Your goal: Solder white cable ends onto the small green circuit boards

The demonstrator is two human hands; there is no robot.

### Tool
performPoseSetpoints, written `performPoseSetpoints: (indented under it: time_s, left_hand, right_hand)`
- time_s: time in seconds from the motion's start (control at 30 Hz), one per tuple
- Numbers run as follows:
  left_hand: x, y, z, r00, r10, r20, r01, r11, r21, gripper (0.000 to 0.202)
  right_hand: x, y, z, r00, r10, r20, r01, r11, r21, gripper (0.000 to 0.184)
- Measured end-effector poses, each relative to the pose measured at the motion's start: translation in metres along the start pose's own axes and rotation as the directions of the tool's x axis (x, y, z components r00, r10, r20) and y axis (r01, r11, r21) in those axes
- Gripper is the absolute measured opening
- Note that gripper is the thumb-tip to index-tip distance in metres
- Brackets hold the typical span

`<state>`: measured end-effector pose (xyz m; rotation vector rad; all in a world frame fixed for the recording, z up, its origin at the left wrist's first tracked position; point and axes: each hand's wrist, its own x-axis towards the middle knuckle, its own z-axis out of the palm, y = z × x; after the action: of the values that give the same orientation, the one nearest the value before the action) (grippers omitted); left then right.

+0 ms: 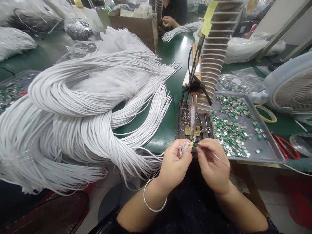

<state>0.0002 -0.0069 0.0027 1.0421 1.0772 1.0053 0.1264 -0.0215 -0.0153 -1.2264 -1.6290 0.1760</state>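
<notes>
My left hand (pixel 174 161) pinches the end of a white cable (pixel 184 149), whose thin tips stick up past my fingers. My right hand (pixel 212 164) is close beside it, with its fingertips on a tiny green-and-silver component (pixel 195 144). A fine wire (pixel 219 158) runs from these fingers down to the right. Just beyond my hands lies a metal tray (pixel 268 152) holding several scattered green-and-silver components. A thin bangle (pixel 151 203) circles my left wrist. Both hands partly hide what they hold.
Large bundles of white cable (pixel 85 97) fill the green bench on the left. A small work fixture with a gold pad (pixel 192 130) stands ahead, beside a ribbed white column (pixel 212 55). Red-handled scissors (pixel 286 148) and a fan (pixel 294 87) are on the right. A co-worker's hand (pixel 169 22) is across the bench.
</notes>
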Motion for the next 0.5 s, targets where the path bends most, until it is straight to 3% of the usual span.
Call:
performPoseSetpoints:
  time_s: [0.33,0.5]
  left_hand:
    - [-0.001,-0.004,0.001,0.999,-0.041,-0.036,0.041,0.999,0.002,0.013]
    - [0.001,-0.004,0.001,0.998,-0.055,-0.042,0.055,0.998,-0.007,0.013]
  right_hand:
    - [-0.004,0.003,-0.003,0.997,-0.074,0.014,0.074,0.996,-0.039,0.028]
    - [-0.014,0.006,-0.001,0.99,-0.083,-0.114,0.084,0.996,-0.002,0.039]
